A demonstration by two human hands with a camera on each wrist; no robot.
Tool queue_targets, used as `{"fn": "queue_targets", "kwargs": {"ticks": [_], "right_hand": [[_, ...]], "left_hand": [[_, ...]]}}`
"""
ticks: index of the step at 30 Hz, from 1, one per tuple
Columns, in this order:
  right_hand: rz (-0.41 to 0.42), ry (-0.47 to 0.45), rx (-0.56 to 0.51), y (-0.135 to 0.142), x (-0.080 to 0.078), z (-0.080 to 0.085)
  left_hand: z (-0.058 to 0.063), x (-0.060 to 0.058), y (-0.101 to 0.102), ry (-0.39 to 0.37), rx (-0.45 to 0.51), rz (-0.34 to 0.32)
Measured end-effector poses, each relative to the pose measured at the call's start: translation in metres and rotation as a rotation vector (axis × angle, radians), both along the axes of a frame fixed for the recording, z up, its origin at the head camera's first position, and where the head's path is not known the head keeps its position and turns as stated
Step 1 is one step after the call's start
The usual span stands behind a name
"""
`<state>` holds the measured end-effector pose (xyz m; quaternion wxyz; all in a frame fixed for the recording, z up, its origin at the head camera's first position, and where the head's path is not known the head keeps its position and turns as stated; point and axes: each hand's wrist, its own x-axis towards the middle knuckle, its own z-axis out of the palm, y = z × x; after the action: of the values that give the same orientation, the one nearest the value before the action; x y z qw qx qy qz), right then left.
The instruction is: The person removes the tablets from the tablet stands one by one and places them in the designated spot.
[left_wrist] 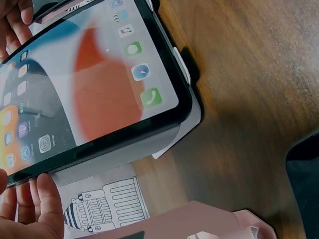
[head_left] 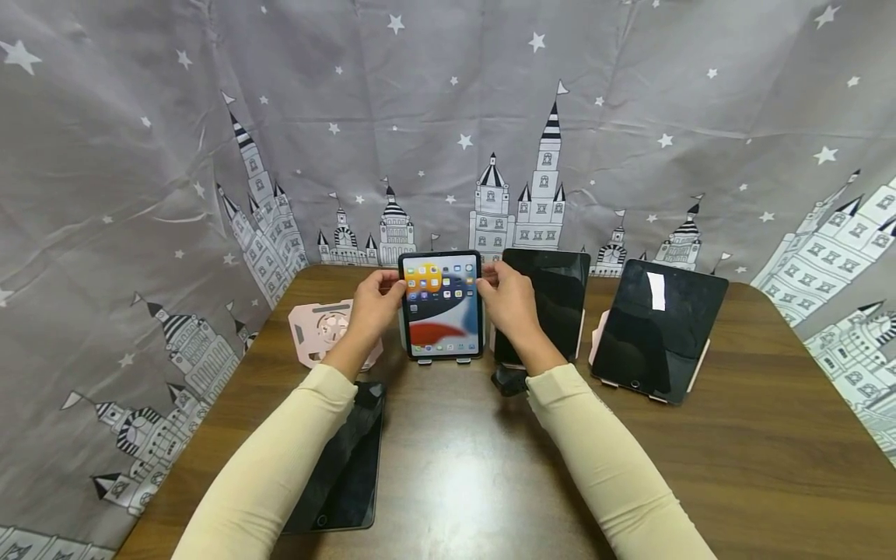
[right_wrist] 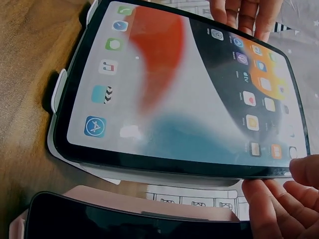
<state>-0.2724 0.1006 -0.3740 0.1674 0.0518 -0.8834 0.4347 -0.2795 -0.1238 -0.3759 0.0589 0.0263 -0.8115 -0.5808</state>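
Two hands have a small lit tablet [head_left: 442,307] between them, one at each long side, up near the back of the table [head_left: 448,459]. It leans back on a pale stand [left_wrist: 124,152], its lower edge seated on the two little lips at the front, with a bare pink stand [head_left: 329,330] on one side and a dark tablet [head_left: 549,311], propped on a stand of its own, on the other. Watching from here, I'd judge the step in hand to be settling the lit tablet squarely on its rest. The next move would seem to call for a last check that it sits level on both lips, then an even, gentle loosening of both hands so it doesn't tip or slide.

The left hand [head_left: 374,303] pinches its edge rather high up, thumb toward the front and fingers tucked round the side. The right hand [head_left: 511,299] does likewise opposite, thumb at the front border, fingers curled in behind. Neither is spread wide; each has just the tablet's thin edge in its grasp, though how hard they squeeze I can't tell. Another dark tablet [head_left: 350,474] lies flat by the left sleeve [head_left: 280,467].
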Motion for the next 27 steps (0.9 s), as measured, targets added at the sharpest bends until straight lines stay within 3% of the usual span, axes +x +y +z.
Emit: {"fn": "queue_targets", "kwargs": {"ticks": [11,19,27], "right_hand": [[0.011,0.035,-0.049,-0.001,0.003,-0.006],[0.034,0.099,-0.128,0.002,0.004,-0.014],[0.043,0.05,-0.207,0.005,0.012,-0.01]], "left_hand": [[-0.002,0.006,-0.005,-0.02,0.026,-0.009],[-0.004,0.011,-0.003,0.029,0.082,-0.011],[0.0,0.016,-0.004,0.053,0.097,-0.034]]}}
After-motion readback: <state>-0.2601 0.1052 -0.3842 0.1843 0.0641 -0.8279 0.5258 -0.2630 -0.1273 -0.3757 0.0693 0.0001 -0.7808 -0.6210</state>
